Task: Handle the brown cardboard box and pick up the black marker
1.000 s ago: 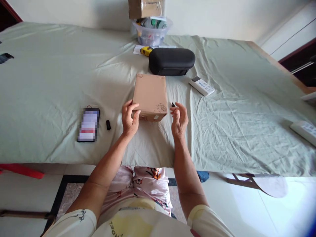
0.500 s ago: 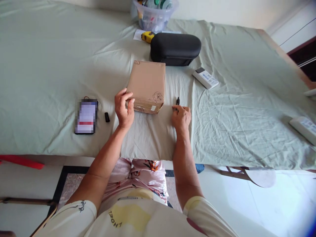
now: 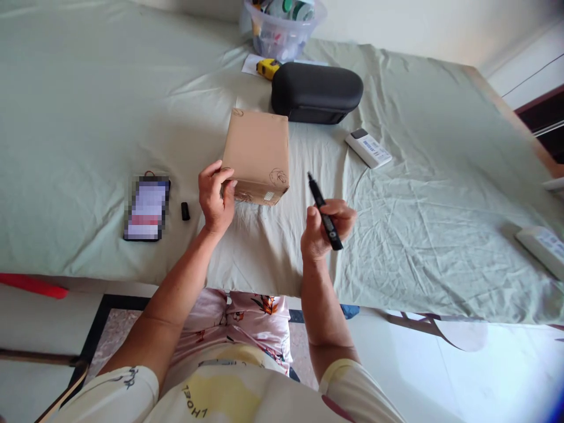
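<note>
A brown cardboard box (image 3: 258,154) with small pen doodles on its top sits on the pale green sheet (image 3: 88,117). My left hand (image 3: 215,197) grips the box's near left corner, thumb on the front face. My right hand (image 3: 324,228) is raised just right of the box and holds an uncapped black marker (image 3: 324,210), tip pointing up and away toward the box. The marker's black cap (image 3: 185,211) lies on the sheet to the left of my left hand.
A phone (image 3: 147,207) lies left of the cap. Behind the box are a black oval case (image 3: 316,92), a yellow tape measure (image 3: 267,68) and a clear tub of items (image 3: 283,26). White remotes lie at right (image 3: 368,148) and far right (image 3: 541,245).
My right hand has picked the black marker up off the sheet and lifted it. My left hand stays on the box's corner, and the box has tilted slightly.
</note>
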The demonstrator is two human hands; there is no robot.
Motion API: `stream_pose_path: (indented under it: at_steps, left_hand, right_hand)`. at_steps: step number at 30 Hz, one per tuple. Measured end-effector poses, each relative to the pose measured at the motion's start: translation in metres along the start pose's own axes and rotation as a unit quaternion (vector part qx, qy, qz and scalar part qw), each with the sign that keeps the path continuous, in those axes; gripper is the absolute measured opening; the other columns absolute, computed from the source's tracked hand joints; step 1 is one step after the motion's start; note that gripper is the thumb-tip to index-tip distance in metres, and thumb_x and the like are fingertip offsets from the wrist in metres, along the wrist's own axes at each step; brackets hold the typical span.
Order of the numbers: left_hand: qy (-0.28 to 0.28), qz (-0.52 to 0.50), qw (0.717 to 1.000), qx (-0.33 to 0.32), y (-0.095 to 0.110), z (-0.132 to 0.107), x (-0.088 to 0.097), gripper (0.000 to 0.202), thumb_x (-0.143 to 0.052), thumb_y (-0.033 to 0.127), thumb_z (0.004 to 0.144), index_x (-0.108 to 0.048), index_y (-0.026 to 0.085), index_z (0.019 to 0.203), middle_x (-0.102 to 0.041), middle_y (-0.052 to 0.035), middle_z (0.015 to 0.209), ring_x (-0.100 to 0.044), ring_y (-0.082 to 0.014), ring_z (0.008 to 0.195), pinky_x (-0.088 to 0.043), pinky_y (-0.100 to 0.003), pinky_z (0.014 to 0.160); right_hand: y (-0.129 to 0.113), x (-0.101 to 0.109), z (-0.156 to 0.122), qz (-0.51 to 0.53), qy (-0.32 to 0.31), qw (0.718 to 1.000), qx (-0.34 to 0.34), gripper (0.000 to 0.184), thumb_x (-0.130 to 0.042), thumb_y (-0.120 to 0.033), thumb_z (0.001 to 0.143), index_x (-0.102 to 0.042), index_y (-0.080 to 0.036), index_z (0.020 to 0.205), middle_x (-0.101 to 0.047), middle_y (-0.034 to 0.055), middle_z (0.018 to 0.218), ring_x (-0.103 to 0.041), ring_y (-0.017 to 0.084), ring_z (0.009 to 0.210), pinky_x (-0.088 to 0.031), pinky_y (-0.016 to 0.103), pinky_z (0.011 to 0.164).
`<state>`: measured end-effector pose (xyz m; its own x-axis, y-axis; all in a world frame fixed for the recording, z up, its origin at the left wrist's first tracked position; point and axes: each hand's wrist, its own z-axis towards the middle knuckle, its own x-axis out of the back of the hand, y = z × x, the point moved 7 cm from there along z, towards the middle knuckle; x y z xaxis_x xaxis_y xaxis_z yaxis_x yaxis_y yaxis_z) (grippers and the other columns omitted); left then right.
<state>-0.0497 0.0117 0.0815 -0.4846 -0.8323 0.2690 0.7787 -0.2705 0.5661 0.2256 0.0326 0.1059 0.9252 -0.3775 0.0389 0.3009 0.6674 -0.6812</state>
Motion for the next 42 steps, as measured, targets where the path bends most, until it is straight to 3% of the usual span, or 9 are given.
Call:
stream_pose_path:
  at_steps: [4, 9, 21, 27, 33, 35, 39, 41, 42]
  left_hand:
    - [-0.007, 0.012, 1.0, 0.005, -0.001, -0.001, -0.002, 0.049, -0.047, 0.066, 0.111, -0.073, 0.024, 0.115, -0.075, -0.0133, 0.13, -0.071, -0.0259, 0.126, -0.057, -0.049, 0.116]
    - [-0.017, 0.006, 1.0, 0.007, -0.003, -0.002, -0.003, 0.047, -0.05, 0.064, 0.11, -0.073, 0.024, 0.116, -0.074, -0.0139, 0.131, -0.07, -0.0272, 0.129, -0.056, -0.051, 0.117]
    - [-0.019, -0.017, 1.0, 0.012, -0.005, -0.003, -0.005, 0.044, -0.051, 0.062, 0.111, -0.074, 0.024, 0.117, -0.073, -0.0141, 0.133, -0.068, -0.0275, 0.131, -0.054, -0.051, 0.121]
    - [-0.042, -0.021, 0.998, 0.036, -0.01, -0.004, -0.007, 0.049, -0.049, 0.065, 0.11, -0.074, 0.024, 0.117, -0.072, -0.0152, 0.136, -0.067, -0.0286, 0.135, -0.053, -0.052, 0.123]
    - [-0.051, -0.03, 0.998, 0.029, -0.009, -0.004, -0.008, 0.048, -0.047, 0.061, 0.112, -0.074, 0.021, 0.118, -0.071, -0.0162, 0.137, -0.066, -0.0278, 0.135, -0.052, -0.05, 0.123]
    - [-0.046, -0.028, 0.998, 0.024, -0.008, -0.004, -0.008, 0.046, -0.048, 0.059, 0.112, -0.074, 0.021, 0.119, -0.071, -0.0162, 0.136, -0.066, -0.0274, 0.134, -0.052, -0.049, 0.121]
    - [-0.042, -0.038, 0.998, 0.011, -0.006, -0.006, -0.008, 0.044, -0.048, 0.056, 0.112, -0.071, 0.021, 0.125, -0.07, -0.0164, 0.137, -0.065, -0.0279, 0.135, -0.051, -0.048, 0.121]
    - [-0.041, -0.045, 0.998, 0.012, -0.005, -0.008, -0.008, 0.046, -0.047, 0.055, 0.11, -0.066, 0.02, 0.134, -0.068, -0.0174, 0.142, -0.064, -0.0285, 0.138, -0.052, -0.047, 0.121]
    - [-0.037, -0.049, 0.998, 0.015, -0.005, -0.008, -0.008, 0.048, -0.048, 0.054, 0.11, -0.063, 0.02, 0.139, -0.067, -0.0179, 0.144, -0.064, -0.0286, 0.139, -0.053, -0.046, 0.12]
  right_hand:
    - [-0.013, -0.006, -0.008, -0.019, -0.05, 0.998, 0.019, 0.041, -0.058, -0.067, 0.103, -0.051, -0.03, 0.09, -0.048, -0.0038, 0.069, -0.051, 0.015, 0.06, -0.046, 0.036, 0.061]
    - [-0.014, -0.016, -0.008, -0.083, -0.115, 0.99, 0.023, 0.038, -0.053, -0.061, 0.107, -0.061, -0.029, 0.087, -0.06, -0.0009, 0.071, -0.059, 0.017, 0.064, -0.054, 0.039, 0.069]
    - [-0.005, -0.034, -0.014, -0.064, -0.191, 0.98, 0.002, 0.026, -0.06, -0.049, 0.104, -0.066, -0.029, 0.09, -0.068, 0.0004, 0.077, -0.066, 0.018, 0.07, -0.058, 0.04, 0.078]
    - [0.001, -0.015, -0.006, -0.087, -0.09, 0.992, -0.007, 0.03, -0.06, -0.051, 0.105, -0.065, -0.027, 0.089, -0.067, -0.0001, 0.075, -0.067, 0.017, 0.069, -0.057, 0.036, 0.07]
    - [0.0, -0.021, -0.008, -0.076, -0.112, 0.991, 0.009, 0.034, -0.063, -0.053, 0.103, -0.065, -0.024, 0.085, -0.065, -0.0021, 0.073, -0.06, 0.013, 0.064, -0.051, 0.031, 0.065]
    - [0.003, -0.014, -0.005, -0.063, -0.065, 0.996, -0.004, 0.034, -0.064, -0.052, 0.102, -0.061, -0.024, 0.083, -0.059, -0.004, 0.069, -0.055, 0.011, 0.059, -0.046, 0.03, 0.061]
    - [0.02, 0.017, 0.006, -0.034, 0.115, 0.992, -0.051, 0.032, -0.058, -0.051, 0.103, -0.052, -0.026, 0.083, -0.045, -0.0073, 0.065, -0.047, 0.01, 0.055, -0.044, 0.029, 0.062]
    - [0.036, 0.025, 0.01, -0.044, 0.15, 0.984, -0.086, 0.027, -0.059, -0.049, 0.1, -0.055, -0.026, 0.088, -0.05, -0.0053, 0.072, -0.052, 0.012, 0.063, -0.048, 0.031, 0.07]
    - [0.046, 0.025, 0.012, -0.06, 0.138, 0.982, -0.111, 0.025, -0.062, -0.049, 0.097, -0.06, -0.025, 0.092, -0.056, -0.0026, 0.079, -0.057, 0.014, 0.071, -0.051, 0.033, 0.075]
